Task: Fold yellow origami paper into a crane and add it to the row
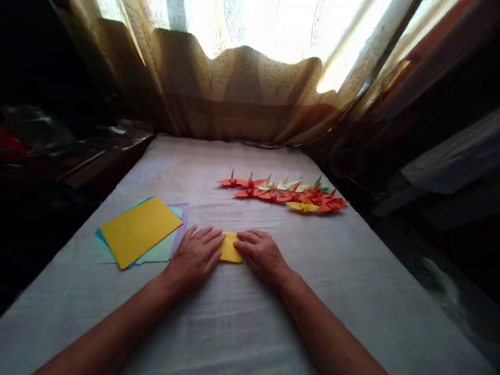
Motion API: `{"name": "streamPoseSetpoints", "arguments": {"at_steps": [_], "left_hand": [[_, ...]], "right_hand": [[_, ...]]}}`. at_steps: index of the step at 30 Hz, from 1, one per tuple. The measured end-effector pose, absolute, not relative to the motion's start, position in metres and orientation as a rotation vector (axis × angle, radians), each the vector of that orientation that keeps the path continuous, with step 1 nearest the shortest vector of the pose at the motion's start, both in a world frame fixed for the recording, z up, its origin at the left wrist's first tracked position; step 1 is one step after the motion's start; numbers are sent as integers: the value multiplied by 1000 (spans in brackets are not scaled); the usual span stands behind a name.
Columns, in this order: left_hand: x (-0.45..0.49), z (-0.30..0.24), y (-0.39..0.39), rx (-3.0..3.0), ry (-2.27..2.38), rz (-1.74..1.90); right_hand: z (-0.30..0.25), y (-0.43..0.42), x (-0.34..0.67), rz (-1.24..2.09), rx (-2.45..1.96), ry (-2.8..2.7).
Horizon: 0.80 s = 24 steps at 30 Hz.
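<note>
- Since both hands are down on the same little thing, start there: left hand (195, 255) lies palm-down, fingers stretched over the left side of a small folded yellow paper (231, 248), not wrapped around anything.
- Right hand (263, 255) mirrors it from the other side, fingers loosely bent, tips on the paper's right edge. Reads as pressing rather than gripping to me, and a hold from two sides probably stops it skating on the cloth.
- The paper sits flat between them, front edge showing, so it's likely placed there for a straight-down view and an even reach.
- Just left of the left hand is a fanned stack: yellow sheet (140, 232) on top, with blue, green and purple edges poking out. Handy spot, I'd guess, but that side's a bit tight.
- Farther out, right of centre, paper cranes (274, 196) sit bunched in rows, mostly red-orange, apart from the hands.
- White cloth on the table (344, 291) leaves the right elbow more room; the far edge meets a curtain (242, 109).
</note>
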State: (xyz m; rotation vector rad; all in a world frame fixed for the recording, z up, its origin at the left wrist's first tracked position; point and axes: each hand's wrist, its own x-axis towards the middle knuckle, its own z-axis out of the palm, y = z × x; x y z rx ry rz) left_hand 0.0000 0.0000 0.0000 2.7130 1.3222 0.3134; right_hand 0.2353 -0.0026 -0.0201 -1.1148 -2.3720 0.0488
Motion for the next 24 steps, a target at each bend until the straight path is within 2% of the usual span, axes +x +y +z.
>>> {"name": "streamPoseSetpoints", "arguments": {"at_steps": [6, 17, 24], "left_hand": [[3, -13, -18, 2732, 1355, 391], [-9, -2, 29, 2570, 1114, 284], [-1, -7, 32, 2713, 1085, 434]], "right_hand": [[-22, -5, 235, 50, -1199, -2350], [-11, -25, 223, -22, -1282, -2333], [-11, -32, 222, 211, -1366, -2549]]}}
